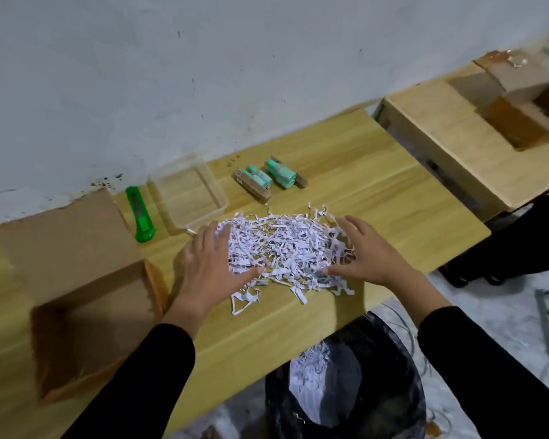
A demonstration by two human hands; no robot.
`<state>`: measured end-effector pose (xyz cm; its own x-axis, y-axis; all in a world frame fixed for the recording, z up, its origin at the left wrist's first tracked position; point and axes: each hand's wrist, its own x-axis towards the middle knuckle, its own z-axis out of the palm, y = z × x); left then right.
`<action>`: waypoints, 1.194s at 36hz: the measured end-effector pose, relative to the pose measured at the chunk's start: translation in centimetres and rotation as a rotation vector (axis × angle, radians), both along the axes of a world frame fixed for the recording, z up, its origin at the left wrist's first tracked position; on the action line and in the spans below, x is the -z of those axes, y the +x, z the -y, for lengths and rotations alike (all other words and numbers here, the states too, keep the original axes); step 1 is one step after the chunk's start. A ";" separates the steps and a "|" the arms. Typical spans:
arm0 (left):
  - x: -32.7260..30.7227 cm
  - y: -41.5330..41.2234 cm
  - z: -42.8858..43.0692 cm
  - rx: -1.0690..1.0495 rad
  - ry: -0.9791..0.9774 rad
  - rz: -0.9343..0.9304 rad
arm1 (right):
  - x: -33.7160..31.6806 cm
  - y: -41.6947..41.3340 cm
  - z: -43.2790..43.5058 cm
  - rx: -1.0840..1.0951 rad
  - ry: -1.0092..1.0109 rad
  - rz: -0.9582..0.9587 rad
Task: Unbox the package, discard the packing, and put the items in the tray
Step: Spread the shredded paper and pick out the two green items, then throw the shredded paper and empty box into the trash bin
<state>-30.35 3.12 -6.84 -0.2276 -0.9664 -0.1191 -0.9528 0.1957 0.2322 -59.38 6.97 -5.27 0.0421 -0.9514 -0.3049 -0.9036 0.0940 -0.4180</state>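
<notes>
Both hands, left hand [211, 264] and right hand [366, 255], lie with fingers spread flanking the shredded paper pile [282, 251] on the table [393, 198], directly beyond the lined waste bin [346, 381] at the near edge

A wooden table [377, 172] set against a pale wall [203, 74].
The wall is marked with small dark spots and fills the top of the frame; a second table [441, 128] is placed at the upper right, and a grey floor [495, 318] is seen at the lower right.
</notes>
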 end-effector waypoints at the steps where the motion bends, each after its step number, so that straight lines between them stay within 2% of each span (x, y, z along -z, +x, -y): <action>1: 0.1 0.3 0.1 -0.016 0.042 0.004 | 0.2 -0.3 -0.3 0.007 0.018 -0.011; 5: 0.7 1.4 0.3 -0.028 0.215 0.009 | 1.1 -0.7 -1.0 0.008 0.076 -0.070; 8: 1.3 1.5 0.2 0.016 0.269 0.031 | 1.6 -0.4 -1.0 -0.012 0.103 -0.090; 21: 1.8 -2.9 1.7 0.281 0.218 0.031 | 2.7 4.4 2.2 -0.154 0.069 -0.019; 27: 1.0 -4.6 3.0 0.388 0.205 0.038 | 2.5 5.6 4.0 -0.229 0.050 -0.092; 35: 1.2 -5.4 3.4 0.338 0.314 -0.117 | 2.2 6.2 4.6 -0.208 0.107 0.013; 43: 1.4 -5.4 0.4 0.392 0.283 -0.082 | 1.8 7.4 1.5 -0.131 0.105 0.111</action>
